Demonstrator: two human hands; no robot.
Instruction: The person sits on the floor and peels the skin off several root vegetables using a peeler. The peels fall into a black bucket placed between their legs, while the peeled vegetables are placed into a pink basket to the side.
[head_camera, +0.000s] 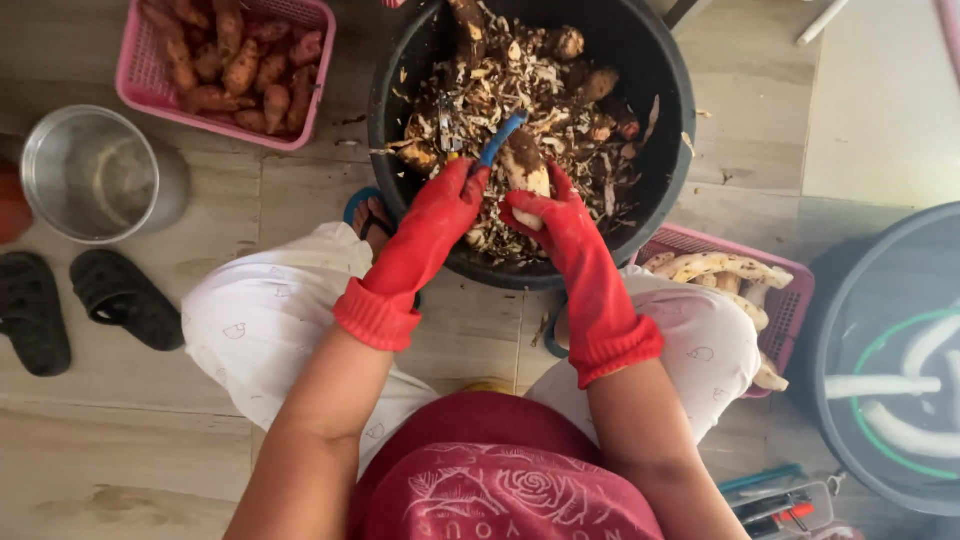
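Note:
Both my hands wear red rubber gloves over a large black tub (660, 130) full of brown and white peelings. My left hand (445, 205) grips a blue-handled peeler (500, 138), its blade end against a root. My right hand (550, 215) holds that partly peeled root (525, 168), pale where the skin is off and brown at the top. Several unpeeled roots lie among the peelings in the tub.
A pink basket (150, 95) of brown unpeeled roots stands at the upper left, a metal pot (90, 172) beside it. Another pink basket (790, 300) with pale peeled roots is at my right knee. A dark basin (850, 290) of water holds peeled roots. Black sandals (120, 295) lie left.

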